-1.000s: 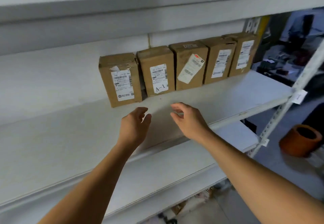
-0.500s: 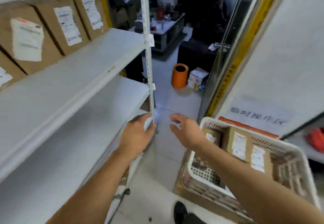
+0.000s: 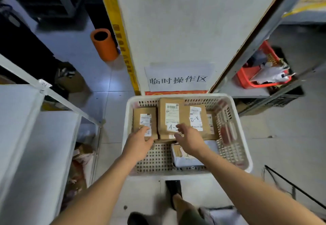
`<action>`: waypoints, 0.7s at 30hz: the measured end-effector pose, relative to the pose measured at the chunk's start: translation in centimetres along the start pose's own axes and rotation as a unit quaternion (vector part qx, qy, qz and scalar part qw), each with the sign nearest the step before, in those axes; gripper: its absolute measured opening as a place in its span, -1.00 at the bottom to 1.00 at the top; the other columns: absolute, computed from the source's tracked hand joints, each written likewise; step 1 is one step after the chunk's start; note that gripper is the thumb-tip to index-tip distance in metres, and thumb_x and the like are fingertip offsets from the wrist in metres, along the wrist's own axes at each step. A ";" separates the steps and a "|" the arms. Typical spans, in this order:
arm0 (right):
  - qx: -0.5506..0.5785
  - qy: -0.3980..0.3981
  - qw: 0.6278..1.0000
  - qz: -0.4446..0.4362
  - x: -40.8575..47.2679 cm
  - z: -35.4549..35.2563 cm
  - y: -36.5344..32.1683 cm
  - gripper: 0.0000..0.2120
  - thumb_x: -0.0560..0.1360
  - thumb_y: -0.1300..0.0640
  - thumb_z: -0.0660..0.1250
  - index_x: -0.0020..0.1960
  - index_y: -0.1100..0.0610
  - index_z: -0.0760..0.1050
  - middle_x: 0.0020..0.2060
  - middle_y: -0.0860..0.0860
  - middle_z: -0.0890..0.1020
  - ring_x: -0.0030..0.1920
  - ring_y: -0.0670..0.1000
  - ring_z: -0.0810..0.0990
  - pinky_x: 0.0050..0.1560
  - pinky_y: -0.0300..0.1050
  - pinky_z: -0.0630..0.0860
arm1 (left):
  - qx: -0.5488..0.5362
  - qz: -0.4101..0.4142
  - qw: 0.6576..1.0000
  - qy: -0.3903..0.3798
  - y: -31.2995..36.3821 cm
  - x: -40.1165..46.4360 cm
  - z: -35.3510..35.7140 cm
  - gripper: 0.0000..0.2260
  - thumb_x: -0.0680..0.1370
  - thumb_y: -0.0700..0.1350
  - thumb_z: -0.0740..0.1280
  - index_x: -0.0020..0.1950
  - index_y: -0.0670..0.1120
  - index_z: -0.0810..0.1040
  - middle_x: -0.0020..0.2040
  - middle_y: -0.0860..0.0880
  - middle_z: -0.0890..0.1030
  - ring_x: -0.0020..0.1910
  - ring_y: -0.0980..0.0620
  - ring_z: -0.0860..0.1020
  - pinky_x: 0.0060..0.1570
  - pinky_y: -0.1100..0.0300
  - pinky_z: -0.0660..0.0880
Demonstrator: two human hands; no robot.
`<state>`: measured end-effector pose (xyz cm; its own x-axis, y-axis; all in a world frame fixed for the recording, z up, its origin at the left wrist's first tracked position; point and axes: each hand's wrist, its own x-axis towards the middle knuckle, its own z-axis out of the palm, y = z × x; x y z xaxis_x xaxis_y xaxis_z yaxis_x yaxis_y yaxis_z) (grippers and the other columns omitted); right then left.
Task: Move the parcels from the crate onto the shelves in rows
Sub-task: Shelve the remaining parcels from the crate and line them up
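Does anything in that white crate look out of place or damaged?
One does: the grey-white parcel lying flat at the crate's near side looks crumpled and torn, unlike the tidy brown boxes standing behind it.

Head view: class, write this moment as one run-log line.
stage: reaching into crate | left hand: open, at left parcel | right hand: open, over middle parcel | nothing lifted

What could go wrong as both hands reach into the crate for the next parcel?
1. The left hand and right hand are over different brown parcels; splitting the grip may tip one.
2. The parcels lean tightly together against the far wall of the crate, so lifting one could topple its neighbours.
3. The grey bag lies under the right wrist and could snag.
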<state>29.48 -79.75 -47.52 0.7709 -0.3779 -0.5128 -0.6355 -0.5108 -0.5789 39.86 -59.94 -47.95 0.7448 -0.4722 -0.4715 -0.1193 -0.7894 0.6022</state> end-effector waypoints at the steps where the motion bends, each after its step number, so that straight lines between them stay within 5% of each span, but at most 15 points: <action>1: 0.002 -0.004 1.000 0.012 1.4 -0.4 1.2 -0.54 0.68 0.01 0.29 0.54 0.12 0.40 0.40 0.09 0.59 0.33 0.11 0.60 0.24 0.00 0.57 | 0.000 -0.014 1.000 -0.016 0.5 1.7 1.3 -0.53 0.66 0.05 0.36 0.56 0.03 0.42 0.53 -0.04 0.47 0.44 -0.07 0.50 0.39 0.06 0.46; 5: 0.032 -0.006 0.998 0.059 7.0 -0.9 4.6 -0.52 0.69 0.00 0.30 0.53 0.18 0.36 0.41 0.17 0.56 0.31 0.18 0.59 0.23 0.07 0.55 | 0.005 -0.067 0.997 -0.044 1.0 8.1 5.4 -0.41 0.65 0.11 0.36 0.63 0.01 0.28 0.60 -0.05 0.39 0.51 -0.09 0.42 0.48 -0.05 0.41; 9: 0.098 -0.020 0.990 0.104 11.3 -0.7 6.3 -0.47 0.70 0.02 0.31 0.59 0.17 0.26 0.45 0.12 0.52 0.37 0.17 0.56 0.15 -0.11 0.44 | -0.029 -0.122 0.990 -0.059 1.4 12.4 7.6 -0.25 0.63 0.20 0.34 0.71 0.08 0.03 0.64 -0.04 0.30 0.49 -0.15 0.44 0.43 -0.07 0.45; 13: 0.218 -0.042 0.963 0.152 14.5 0.8 7.7 -0.36 0.72 -0.07 0.25 0.69 0.08 0.08 0.24 -0.05 0.58 0.07 -0.01 0.60 0.05 -0.15 0.51 | -0.125 -0.182 0.972 -0.078 1.0 15.3 8.8 -0.21 0.60 0.35 0.28 0.69 0.25 -0.10 0.66 0.02 0.26 0.40 -0.14 0.53 0.05 0.10 0.59; 15: 0.260 -0.046 0.953 0.150 15.6 1.8 8.3 -0.34 0.71 -0.12 0.24 0.70 0.02 0.06 0.18 -0.09 0.62 0.01 -0.10 0.63 -0.11 -0.21 0.55 | -0.180 -0.211 0.956 -0.096 0.6 15.8 9.4 -0.22 0.52 0.47 0.24 0.62 0.40 -0.09 0.63 0.04 0.32 0.38 -0.16 0.55 0.26 -0.14 0.58; 18: 0.312 -0.050 0.939 0.132 16.3 3.5 9.7 -0.35 0.66 -0.19 0.27 0.66 -0.11 0.11 0.38 0.00 0.62 0.17 0.01 0.69 0.10 0.04 0.70 | -0.190 -0.214 0.953 -0.095 0.8 15.5 10.1 -0.33 0.64 0.37 0.17 0.66 0.32 -0.06 0.60 0.05 0.39 0.42 -0.14 0.51 0.38 -0.20 0.49; 21: 0.343 -0.055 0.930 0.120 15.9 4.1 10.2 -0.47 0.69 -0.09 0.30 0.59 -0.04 0.23 0.29 0.01 0.68 0.17 0.07 0.74 0.11 0.14 0.72 | -0.192 -0.212 0.954 -0.086 0.9 15.1 10.4 -0.43 0.70 0.27 0.14 0.66 0.31 -0.01 0.45 0.11 0.50 0.34 -0.18 0.58 0.29 -0.12 0.56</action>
<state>35.11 -87.81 -64.14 0.6186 -0.3172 -0.7189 -0.6956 0.2045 -0.6887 44.20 -71.85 -61.20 0.5490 -0.2254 -0.8049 0.4433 -0.7378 0.5090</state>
